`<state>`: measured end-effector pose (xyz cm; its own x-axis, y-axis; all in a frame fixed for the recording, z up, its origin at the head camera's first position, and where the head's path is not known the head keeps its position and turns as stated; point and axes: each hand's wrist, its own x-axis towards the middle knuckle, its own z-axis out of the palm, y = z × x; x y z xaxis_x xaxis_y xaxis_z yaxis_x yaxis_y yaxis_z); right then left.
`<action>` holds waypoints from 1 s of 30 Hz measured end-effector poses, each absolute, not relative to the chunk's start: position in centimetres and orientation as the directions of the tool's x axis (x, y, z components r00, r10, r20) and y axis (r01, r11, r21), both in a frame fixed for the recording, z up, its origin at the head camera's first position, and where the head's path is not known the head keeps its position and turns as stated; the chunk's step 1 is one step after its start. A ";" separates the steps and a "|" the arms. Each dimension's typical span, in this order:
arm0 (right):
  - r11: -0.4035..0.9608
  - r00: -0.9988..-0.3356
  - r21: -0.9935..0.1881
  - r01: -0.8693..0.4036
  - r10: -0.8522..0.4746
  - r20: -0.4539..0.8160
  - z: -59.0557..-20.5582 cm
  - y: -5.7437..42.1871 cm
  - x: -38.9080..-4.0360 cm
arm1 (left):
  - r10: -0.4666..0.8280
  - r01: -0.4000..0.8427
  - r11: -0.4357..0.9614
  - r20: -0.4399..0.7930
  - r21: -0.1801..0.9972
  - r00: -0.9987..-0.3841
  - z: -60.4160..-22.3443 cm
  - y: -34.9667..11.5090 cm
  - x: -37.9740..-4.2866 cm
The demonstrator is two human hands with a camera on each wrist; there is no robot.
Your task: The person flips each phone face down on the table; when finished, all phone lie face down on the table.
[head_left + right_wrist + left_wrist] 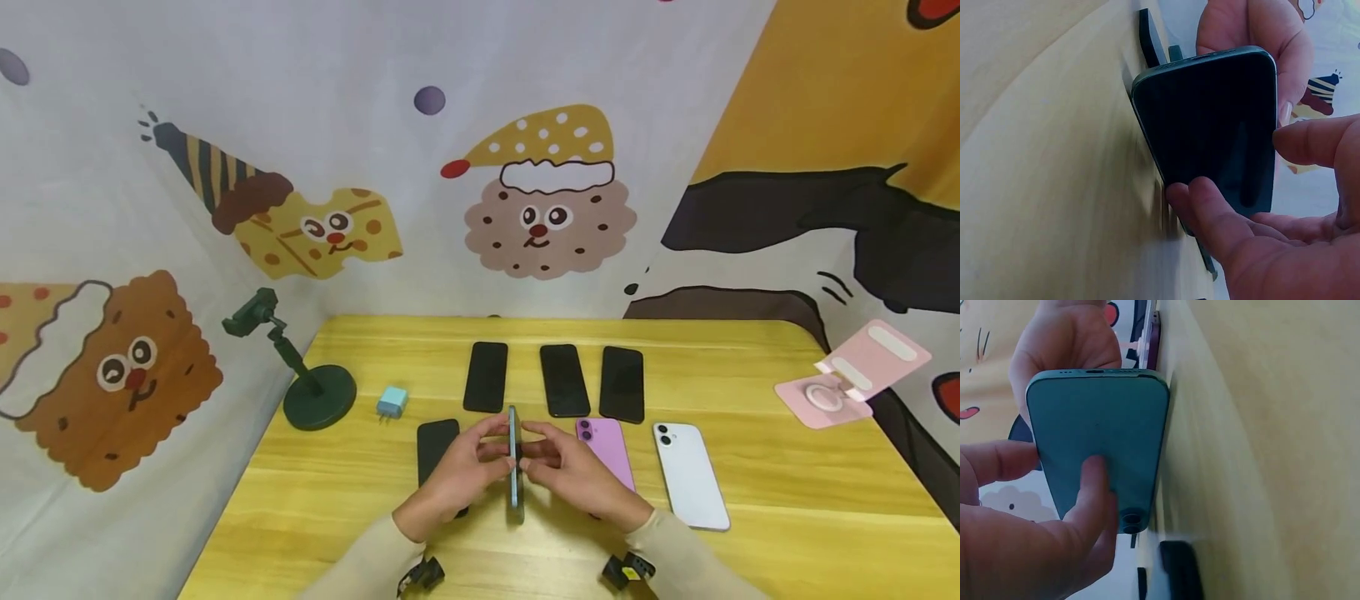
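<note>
A teal smartphone (517, 502) stands on its long edge, seen edge-on in the head view between both hands. My left hand (463, 468) grips it from the left, with fingertips on the teal back (1079, 415) and the thumb at the upper edge. From the right, my right hand (581, 477) holds it too, fingers against the dark screen (1210, 119) and thumb on the edge. A black phone (435, 446) lies partly under the left hand's side. Beside the right hand is a pink-purple phone (609, 450), camera side up and partly covered by that hand.
Three dark phones (486, 377) lie in a row farther back. A white phone (691, 475) lies at right. A green stand (318, 398) and a light-blue charger plug (392, 402) are at left; a pink folding stand (855, 375) is at the right edge of the wooden table (810, 492).
</note>
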<state>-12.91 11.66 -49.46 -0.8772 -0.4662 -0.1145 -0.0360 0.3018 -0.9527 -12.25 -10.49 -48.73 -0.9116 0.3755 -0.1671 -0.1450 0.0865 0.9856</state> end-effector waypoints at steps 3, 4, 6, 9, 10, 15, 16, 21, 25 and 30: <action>0.286 -0.868 -0.958 -0.037 -0.485 -0.111 -49.5 11.8 -12.9 | 0.411 -0.190 0.063 -0.199 0.980 -0.890 -48.9 -10.4 -12.3; 0.279 -0.865 -0.960 -0.036 -0.490 -0.110 -49.5 11.8 -12.9 | 0.422 -0.209 0.051 -0.211 0.977 -0.882 -48.9 -10.4 -12.3; 0.274 -0.861 -0.961 -0.033 -0.496 -0.112 -49.5 11.8 -12.8 | 0.444 -0.240 0.030 -0.228 0.970 -0.866 -49.1 -10.5 -12.3; 0.249 -0.856 -0.968 -0.011 -0.504 -0.120 -49.5 11.8 -12.8 | 0.471 -0.275 0.002 -0.244 0.961 -0.848 -49.2 -10.6 -12.3; 0.242 -0.854 -0.970 -0.005 -0.506 -0.121 -49.5 11.8 -12.8 | 0.479 -0.285 -0.005 -0.248 0.959 -0.842 -49.2 -10.6 -12.4; 0.179 -0.851 -0.982 0.054 -0.506 -0.138 -49.4 11.9 -12.9 | 0.520 -0.295 0.009 -0.257 0.955 -0.814 -49.2 -10.6 -12.5; 0.169 -0.855 -0.983 0.065 -0.498 -0.142 -49.4 11.9 -12.9 | 0.528 -0.290 0.013 -0.253 0.957 -0.811 -49.2 -10.5 -12.5; 0.146 -0.875 -0.980 0.135 -0.446 -0.187 -49.4 12.1 -13.0 | 0.550 -0.224 0.065 -0.223 0.972 -0.805 -49.2 -10.1 -12.6; 0.156 -0.891 -0.974 0.165 -0.400 -0.215 -49.5 12.4 -13.0 | 0.518 -0.208 0.131 -0.246 0.969 -0.819 -49.1 -10.4 -12.7; 0.157 -0.898 -0.975 0.157 -0.388 -0.207 -49.7 12.9 -12.9 | 0.489 -0.262 0.125 -0.289 0.957 -0.823 -48.8 -10.9 -12.8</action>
